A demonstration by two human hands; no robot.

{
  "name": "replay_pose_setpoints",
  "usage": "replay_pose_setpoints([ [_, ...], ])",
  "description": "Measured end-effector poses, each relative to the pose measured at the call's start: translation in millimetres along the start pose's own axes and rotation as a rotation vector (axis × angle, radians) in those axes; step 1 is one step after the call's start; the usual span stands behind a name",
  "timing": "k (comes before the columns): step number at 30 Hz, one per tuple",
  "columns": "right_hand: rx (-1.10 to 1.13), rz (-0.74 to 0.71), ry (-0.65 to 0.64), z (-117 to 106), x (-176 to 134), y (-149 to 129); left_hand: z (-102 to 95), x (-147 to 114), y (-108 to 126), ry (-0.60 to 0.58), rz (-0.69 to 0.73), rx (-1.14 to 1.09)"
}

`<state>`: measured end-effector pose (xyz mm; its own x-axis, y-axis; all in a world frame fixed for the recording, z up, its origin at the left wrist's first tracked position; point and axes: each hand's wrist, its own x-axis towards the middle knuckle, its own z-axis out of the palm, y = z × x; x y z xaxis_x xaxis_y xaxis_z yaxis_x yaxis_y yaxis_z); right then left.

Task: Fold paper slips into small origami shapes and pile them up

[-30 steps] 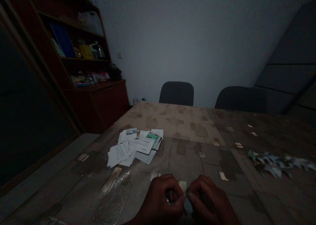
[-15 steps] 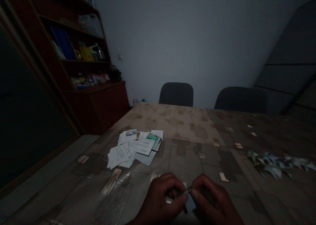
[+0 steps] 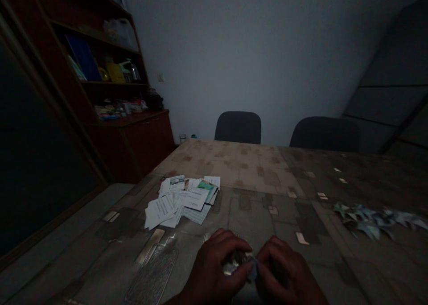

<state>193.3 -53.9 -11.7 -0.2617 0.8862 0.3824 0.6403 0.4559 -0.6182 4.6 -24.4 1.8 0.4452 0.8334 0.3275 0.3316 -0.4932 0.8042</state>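
Note:
At the near edge of the table, a small piece of folded paper [image 3: 253, 271] is pinched between both hands. My left hand [image 3: 217, 265] is closed on its left side, thumb and forefinger pressed together. From the other side my right hand [image 3: 284, 269] grips it with bent fingers. Much of the paper is hidden by the fingers, and the dim light blurs its folds. Beyond my left hand lies a loose pile of printed paper sheets [image 3: 195, 199], one with a green picture. Several pointed, folded paper shapes [image 3: 369, 227] are clustered off to the right.
A patterned cloth covers the table [image 3: 247, 175]. Two dark chairs, a nearer-centre chair [image 3: 238, 127] and a right chair [image 3: 324, 133], stand at its far side. A reddish cabinet [image 3: 147, 140] with filled shelves is against the wall at left.
My hands have drawn slightly closer round the folded paper, and its pale face shows less now. The left hand's knuckles have risen a little. The pile and the folded shapes lie as before.

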Motion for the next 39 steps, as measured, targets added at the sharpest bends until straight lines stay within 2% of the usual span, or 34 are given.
replay_pose_setpoints([
  [3,-0.046,-0.070,0.003,0,1,-2,-0.9,2,2,-0.044,0.060,0.019],
  [5,-0.037,-0.040,0.015,-1,2,-3,-0.2,1,3,-0.040,0.009,0.012],
  [7,0.006,0.053,0.024,-4,3,-5,0.3,2,4,-0.014,-0.149,-0.071],
  [10,0.157,0.264,0.024,-8,5,-7,0.6,4,4,0.078,-0.423,-0.331],
  [12,0.271,0.335,-0.001,-7,6,-8,1.7,6,1,0.125,-0.501,-0.484],
  [14,0.326,0.306,-0.041,-4,6,-8,4.3,6,-4,0.112,-0.505,-0.592],
  [17,0.268,0.231,-0.030,3,4,-6,8.6,2,-9,0.034,-0.479,-0.663],
  [23,0.149,0.164,0.029,4,1,-4,4.5,-1,-2,-0.010,-0.372,-0.291],
  [26,0.206,0.211,-0.005,4,2,-4,3.4,0,-2,-0.029,-0.348,-0.280],
  [30,0.307,0.297,-0.035,5,5,-3,7.7,-1,-8,-0.051,-0.451,-0.475],
  [36,0.408,0.503,0.013,-4,9,1,1.7,5,-8,0.033,-0.550,-0.628],
  [39,0.524,0.494,-0.051,-3,9,-2,2.2,6,-10,0.034,-0.578,-0.734],
])
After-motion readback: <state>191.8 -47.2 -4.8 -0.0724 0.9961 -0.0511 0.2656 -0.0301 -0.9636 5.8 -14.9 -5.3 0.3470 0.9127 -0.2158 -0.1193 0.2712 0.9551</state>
